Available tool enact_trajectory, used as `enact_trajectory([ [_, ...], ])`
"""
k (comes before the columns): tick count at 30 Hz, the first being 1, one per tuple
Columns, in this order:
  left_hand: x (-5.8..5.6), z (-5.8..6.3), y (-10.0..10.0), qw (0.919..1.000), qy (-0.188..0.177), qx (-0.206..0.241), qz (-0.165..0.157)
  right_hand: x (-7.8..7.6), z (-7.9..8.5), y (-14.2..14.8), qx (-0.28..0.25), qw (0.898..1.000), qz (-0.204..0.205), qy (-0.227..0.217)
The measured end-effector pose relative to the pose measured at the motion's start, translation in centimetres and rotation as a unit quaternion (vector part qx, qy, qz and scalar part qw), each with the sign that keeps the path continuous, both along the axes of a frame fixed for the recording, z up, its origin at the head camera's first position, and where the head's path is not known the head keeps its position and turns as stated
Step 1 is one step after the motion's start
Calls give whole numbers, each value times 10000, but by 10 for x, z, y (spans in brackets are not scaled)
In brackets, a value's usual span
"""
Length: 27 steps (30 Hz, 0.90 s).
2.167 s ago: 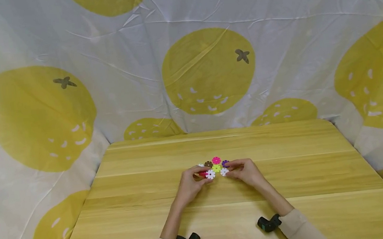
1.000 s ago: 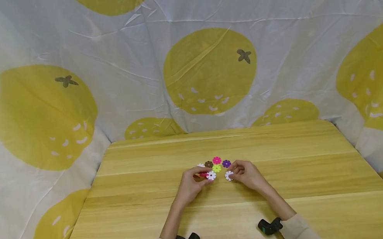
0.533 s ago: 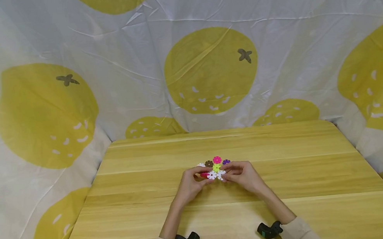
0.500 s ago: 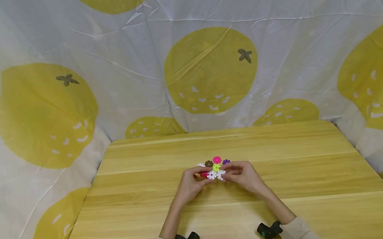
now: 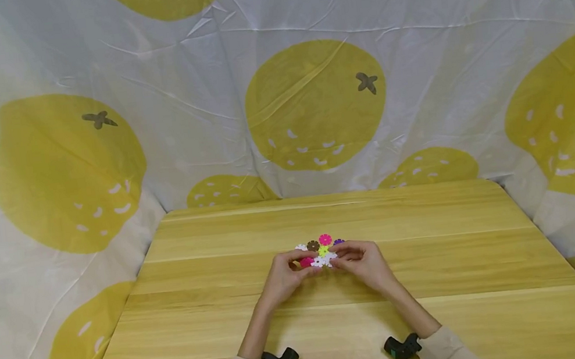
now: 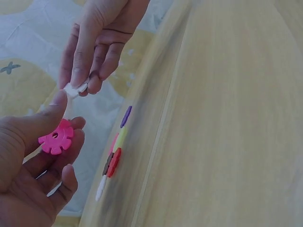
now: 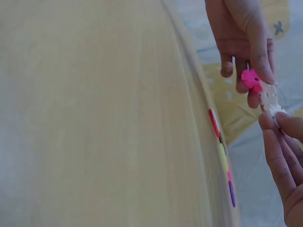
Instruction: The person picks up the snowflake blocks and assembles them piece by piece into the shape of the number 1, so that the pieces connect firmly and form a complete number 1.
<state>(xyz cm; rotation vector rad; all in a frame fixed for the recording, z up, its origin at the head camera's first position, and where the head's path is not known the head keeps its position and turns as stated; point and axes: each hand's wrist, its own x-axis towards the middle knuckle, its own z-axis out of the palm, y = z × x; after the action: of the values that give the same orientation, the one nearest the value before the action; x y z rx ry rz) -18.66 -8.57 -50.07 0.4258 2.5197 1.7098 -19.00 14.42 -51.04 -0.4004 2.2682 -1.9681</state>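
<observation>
- A pink slotted disc [image 6: 57, 137] and a white slotted disc [image 7: 269, 97], apparently linked, are held up off the surface between the two hands; a second white disc [image 6: 75, 89] meets the first white one at its edge.
- The left hand [image 5: 283, 276] pinches the linked pair between thumb and fingers.
- The right hand [image 5: 372, 265] pinches the second white disc with its fingertips.
- The step in hand looks like joining this disc to the pair; fingers cover the seam, so I can't tell whether the slots have bitten.
- The next move likely calls for lining up slot with slot and pressing evenly, the left hand steadying the pair.
- Beyond the hands, brown [image 5: 313, 245], yellow [image 5: 323, 251], purple [image 5: 339, 242] and red [image 6: 114, 162] discs, with another pink one [image 5: 325, 239] and another white one [image 6: 100, 188], lie grouped on the wooden surface [image 5: 434, 269].
</observation>
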Motion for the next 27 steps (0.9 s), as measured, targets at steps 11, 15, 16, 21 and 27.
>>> enact_trajectory([
  [11, -1, -3, 0, 9995, -174, 244, 24, 1, -5, -3, 81, 9997, -7, 216],
  [15, 2, 5, 2, 9989, -319, 314, 96, 1, -3, -2, -30, 9998, 54, 213],
  [16, 2, 6, 2, 9987, -363, 339, 79, 1, -3, -2, -73, 9997, 84, 223],
  [21, 0, 4, -1, 9977, -419, 537, -53, 2, -3, -2, -376, 9987, 248, 254],
  [27, -1, -3, -4, 9965, -449, 692, -106, 2, -3, -4, -564, 9979, 296, 149],
])
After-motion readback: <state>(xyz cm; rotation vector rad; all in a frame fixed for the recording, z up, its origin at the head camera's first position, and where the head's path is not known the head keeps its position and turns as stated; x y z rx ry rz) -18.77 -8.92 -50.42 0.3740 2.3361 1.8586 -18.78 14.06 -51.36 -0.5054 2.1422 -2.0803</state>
